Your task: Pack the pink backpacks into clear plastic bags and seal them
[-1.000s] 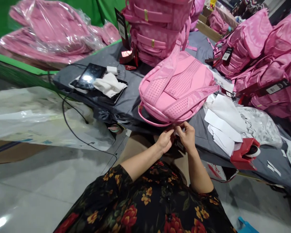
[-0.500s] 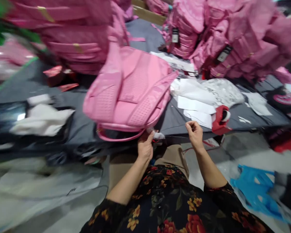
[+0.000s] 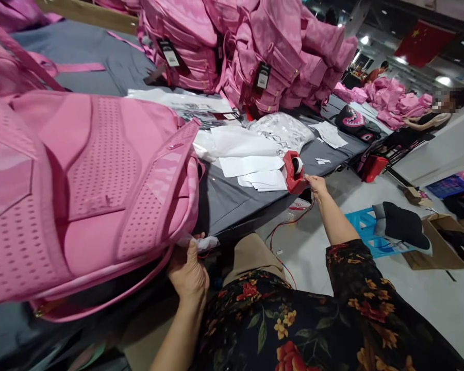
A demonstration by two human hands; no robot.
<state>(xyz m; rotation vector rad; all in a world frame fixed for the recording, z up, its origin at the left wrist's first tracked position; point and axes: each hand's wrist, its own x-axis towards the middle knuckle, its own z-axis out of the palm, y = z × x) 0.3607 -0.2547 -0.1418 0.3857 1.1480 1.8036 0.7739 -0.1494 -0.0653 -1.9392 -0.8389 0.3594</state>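
A pink backpack point(image 3: 100, 170) lies on the table at the left, its padded back panel and perforated shoulder straps facing up. At its lower right corner, my left hand point(image 3: 191, 273) is closed with the thumb pressed on a crumpled, translucent plastic wrap point(image 3: 206, 243). What lies under that thumb is partly hidden. Over at the table's front edge, my right hand point(image 3: 319, 188) pinches at the front lip of a red tape dispenser point(image 3: 293, 172). A thin clear strip, which looks like tape, shows at those fingertips.
White paper sheets point(image 3: 251, 167) and a clear plastic bag point(image 3: 284, 130) lie beside the dispenser. Pink backpacks with black tags point(image 3: 263, 74) are piled behind. A blue stool point(image 3: 365, 226) and a cardboard box point(image 3: 429, 247) stand on the floor at right; another person point(image 3: 429, 121) sits beyond.
The view has swung right and closer to the table. My right hand has moved right to the tape dispenser; my left hand stays on the plastic at the backpack's corner.
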